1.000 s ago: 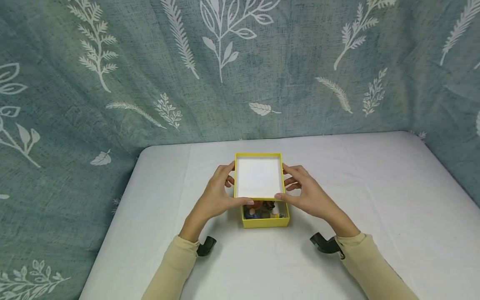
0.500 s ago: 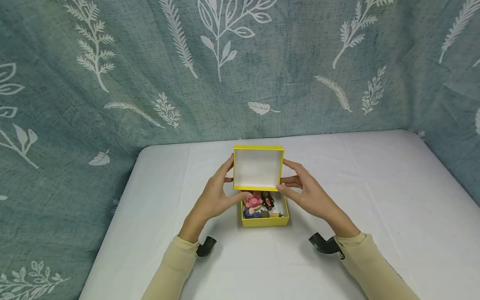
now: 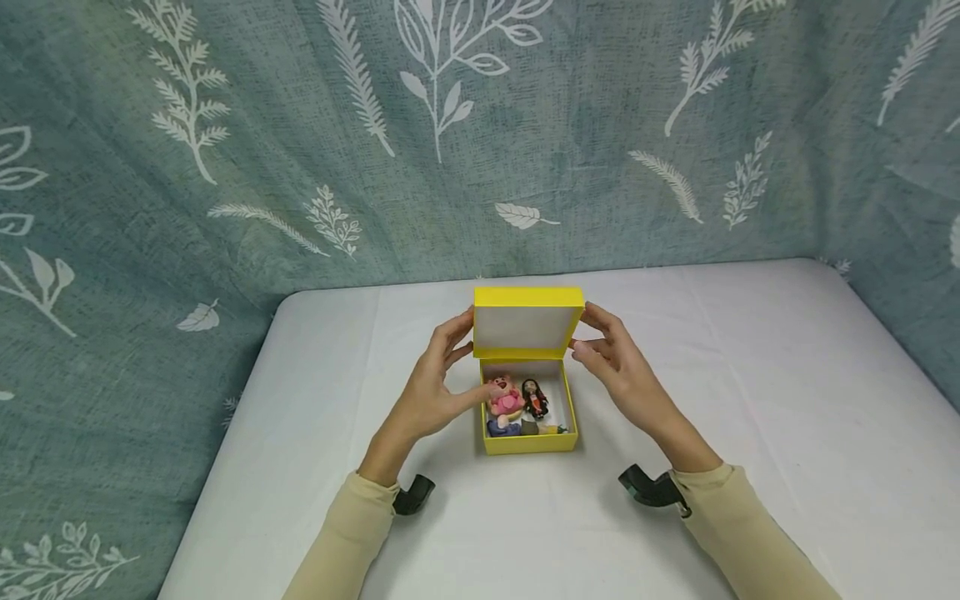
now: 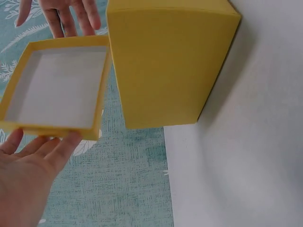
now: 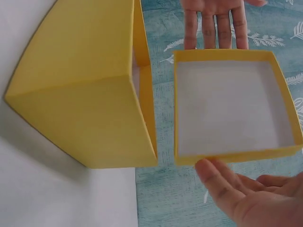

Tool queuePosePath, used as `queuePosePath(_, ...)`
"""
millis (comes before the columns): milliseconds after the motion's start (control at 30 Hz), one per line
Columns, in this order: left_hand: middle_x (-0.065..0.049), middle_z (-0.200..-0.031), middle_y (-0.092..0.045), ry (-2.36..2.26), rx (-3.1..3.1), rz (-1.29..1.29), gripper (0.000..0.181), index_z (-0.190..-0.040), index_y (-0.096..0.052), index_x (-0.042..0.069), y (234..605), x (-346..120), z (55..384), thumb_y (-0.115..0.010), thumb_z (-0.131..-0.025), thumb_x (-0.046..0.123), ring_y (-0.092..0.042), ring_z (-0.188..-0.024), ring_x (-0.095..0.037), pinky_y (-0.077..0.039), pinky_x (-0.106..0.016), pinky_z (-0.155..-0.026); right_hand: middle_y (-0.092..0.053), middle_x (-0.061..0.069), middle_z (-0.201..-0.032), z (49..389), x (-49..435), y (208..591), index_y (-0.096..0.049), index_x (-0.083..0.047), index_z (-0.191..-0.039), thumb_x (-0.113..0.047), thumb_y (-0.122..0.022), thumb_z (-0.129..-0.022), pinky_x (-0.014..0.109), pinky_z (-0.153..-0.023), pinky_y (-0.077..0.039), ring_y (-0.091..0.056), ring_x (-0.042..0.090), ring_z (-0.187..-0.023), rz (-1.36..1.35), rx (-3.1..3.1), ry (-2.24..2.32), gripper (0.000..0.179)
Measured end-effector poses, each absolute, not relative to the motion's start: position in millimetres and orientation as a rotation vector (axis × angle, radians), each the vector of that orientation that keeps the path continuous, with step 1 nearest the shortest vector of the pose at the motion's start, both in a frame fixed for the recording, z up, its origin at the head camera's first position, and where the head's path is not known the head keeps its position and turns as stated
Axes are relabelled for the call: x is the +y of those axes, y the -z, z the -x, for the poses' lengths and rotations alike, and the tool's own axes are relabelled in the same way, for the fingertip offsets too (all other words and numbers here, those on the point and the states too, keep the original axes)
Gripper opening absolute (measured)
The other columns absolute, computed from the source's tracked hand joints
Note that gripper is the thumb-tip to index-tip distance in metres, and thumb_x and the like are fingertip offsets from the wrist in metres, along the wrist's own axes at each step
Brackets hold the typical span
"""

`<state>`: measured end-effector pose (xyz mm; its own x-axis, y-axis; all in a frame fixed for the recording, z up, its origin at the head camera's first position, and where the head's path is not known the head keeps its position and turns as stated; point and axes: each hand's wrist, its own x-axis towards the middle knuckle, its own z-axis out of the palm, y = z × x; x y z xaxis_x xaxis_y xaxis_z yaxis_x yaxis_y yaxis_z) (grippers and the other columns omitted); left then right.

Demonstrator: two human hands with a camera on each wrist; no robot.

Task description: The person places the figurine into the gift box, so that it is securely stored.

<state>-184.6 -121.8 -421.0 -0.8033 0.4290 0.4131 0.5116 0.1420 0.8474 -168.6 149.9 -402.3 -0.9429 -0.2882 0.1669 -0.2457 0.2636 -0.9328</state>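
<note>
A yellow lid (image 3: 523,327) stands tilted up behind the open yellow box (image 3: 531,446), its white inside towards me. My left hand (image 3: 431,387) presses the lid's left side with its fingers; its thumb reaches over the box's left edge. At the lid's right side my right hand (image 3: 628,375) has its fingertips on the wall. Both wrist views show the lid (image 4: 66,85) held between the two hands, apart from the box (image 5: 80,123). Inside the box lie a pink bear figurine (image 3: 507,402), a dark-haired doll figurine (image 3: 535,398) and small blue, dark and yellow things along the front wall.
A white cloth (image 3: 787,392) covers the table under the box. Behind it hangs a green leaf-patterned curtain (image 3: 585,167). A black wrist camera (image 3: 415,494) sits at the left sleeve, another black wrist camera (image 3: 647,486) at the right.
The lid has tilted upright and moved back, baring the figurines in the box. The right hand has risen slightly and its thumb has left the lid's front edge. The box stays put.
</note>
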Motion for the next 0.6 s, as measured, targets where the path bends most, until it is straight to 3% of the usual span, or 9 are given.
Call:
queuePosePath(200,-0.012,-0.152,-0.035,1.881,-2.271,0.989,0.059,-0.132,-0.036,0.001,426,-118,184,-0.073,-0.088,0.011,-0.032,-0.146,-0.025,-0.037,-0.040,-0.114,-0.029,0.019,-0.154,170,151,405,-0.016,-0.007,-0.156,-0.022,-0.035,-0.108,0.050,-0.106,-0.041,-0.043,0.041,-0.133,0.604,2.436,1.833,0.054)
queuePosePath(333,-0.013,-0.153,-0.034,1.893,-2.277,0.990,0.049,-0.119,-0.037,0.000,429,-116,185,-0.070,-0.091,0.023,-0.030,-0.146,-0.028,-0.031,-0.041,-0.118,-0.034,0.021,-0.147,170,150,407,-0.026,0.000,-0.149,-0.024,-0.032,-0.108,0.032,-0.108,-0.044,-0.041,0.033,-0.135,0.623,2.392,1.894,0.047)
queuePosePath(433,-0.011,-0.156,-0.029,1.907,-2.290,0.968,0.047,-0.111,-0.036,0.000,431,-113,185,-0.068,-0.093,0.029,-0.024,-0.148,-0.028,-0.023,-0.044,-0.121,-0.034,0.020,-0.146,170,149,409,-0.030,0.002,-0.145,-0.023,-0.035,-0.108,0.014,-0.100,-0.044,-0.045,0.025,-0.126,0.585,2.381,1.908,0.045)
queuePosePath(600,-0.004,-0.161,-0.017,1.896,-2.360,0.914,0.047,-0.106,-0.036,0.003,432,-111,184,-0.071,-0.091,0.031,-0.014,-0.151,-0.025,-0.017,-0.052,-0.122,-0.028,0.019,-0.153,169,146,412,-0.034,0.002,-0.142,-0.020,-0.044,-0.105,0.009,-0.090,-0.044,-0.043,0.027,-0.124,0.538,2.392,1.878,0.044)
